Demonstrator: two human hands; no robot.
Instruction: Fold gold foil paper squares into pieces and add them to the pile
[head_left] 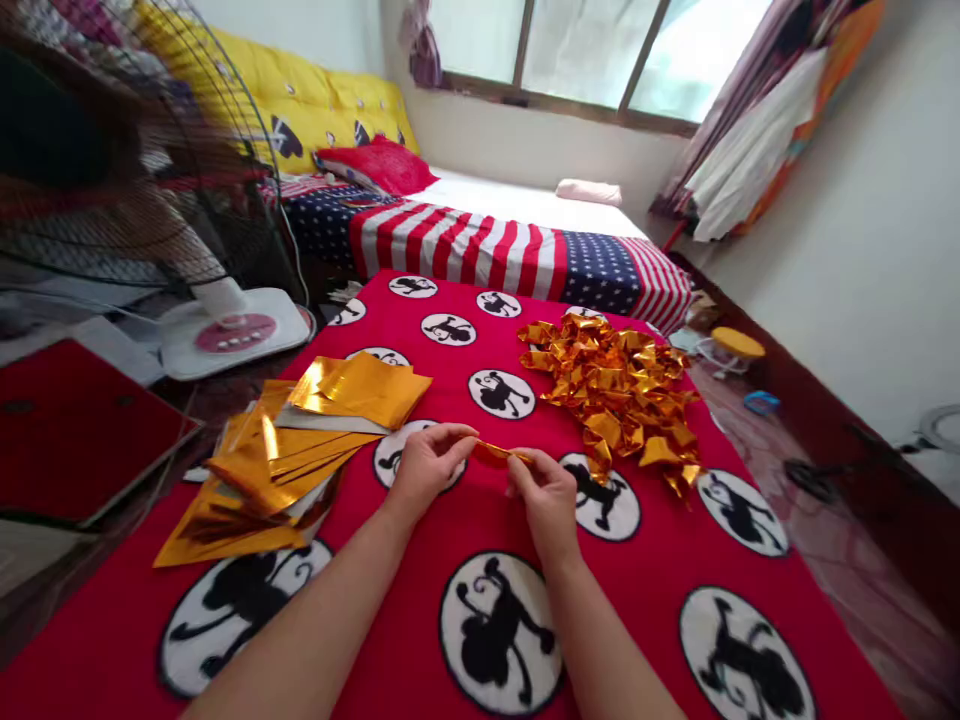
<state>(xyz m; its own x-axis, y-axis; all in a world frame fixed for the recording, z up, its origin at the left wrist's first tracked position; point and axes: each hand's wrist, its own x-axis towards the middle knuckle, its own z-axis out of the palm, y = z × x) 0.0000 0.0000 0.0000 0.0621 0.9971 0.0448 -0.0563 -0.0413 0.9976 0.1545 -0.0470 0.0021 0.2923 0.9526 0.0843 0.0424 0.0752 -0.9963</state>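
A narrow strip of folded gold foil paper is stretched between my two hands, above the red cloth with black monkey figures in white circles. My left hand pinches its left end between thumb and fingers. The right end is pinched by my right hand. To the left of my hands lies an uneven stack of flat gold sheets, some showing a grey underside. On the right, a heap of folded gold foil pieces spreads over the cloth.
A fan on a white base stands at the left, with a red board below it. Beyond the cloth is a bed with a striped and starred cover. A yellow stool sits on the floor at right.
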